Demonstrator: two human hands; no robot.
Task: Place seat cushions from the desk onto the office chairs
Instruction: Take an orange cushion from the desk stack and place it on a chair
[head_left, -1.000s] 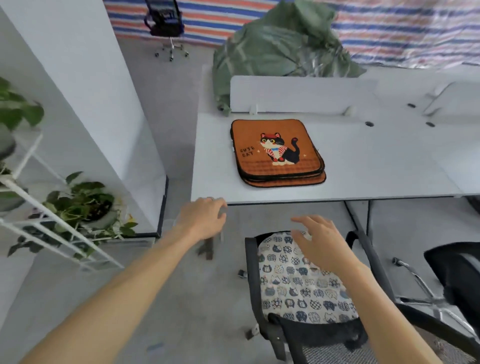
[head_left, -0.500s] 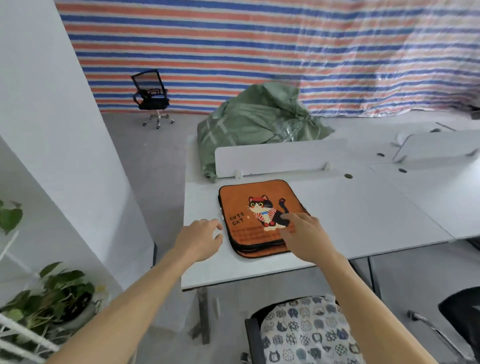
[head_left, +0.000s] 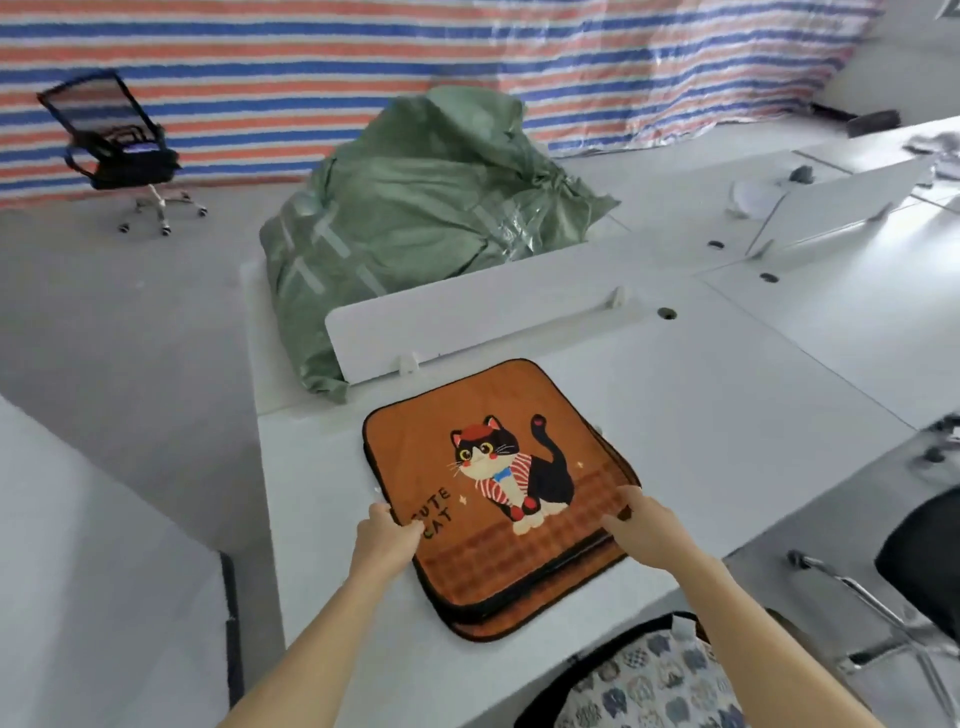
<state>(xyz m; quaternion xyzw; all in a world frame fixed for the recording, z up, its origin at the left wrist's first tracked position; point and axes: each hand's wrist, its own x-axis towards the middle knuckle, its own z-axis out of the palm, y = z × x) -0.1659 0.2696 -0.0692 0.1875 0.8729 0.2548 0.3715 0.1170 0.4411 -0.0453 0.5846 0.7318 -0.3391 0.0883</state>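
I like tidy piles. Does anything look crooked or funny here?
Yes. The orange cat cushions on the desk are stacked unevenly: lower ones poke out at the near corner, and the pile sits slanted to the desk edge.

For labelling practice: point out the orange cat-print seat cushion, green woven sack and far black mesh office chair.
orange cat-print seat cushion (head_left: 509, 467), head view, cat picture.
green woven sack (head_left: 426, 208), head view, bulging middle.
black mesh office chair (head_left: 135, 169), head view, seat.

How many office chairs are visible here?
3: far chair by the striped tarp, near chair under a patterned cushion, black chair cut off at right. Others may be hidden.
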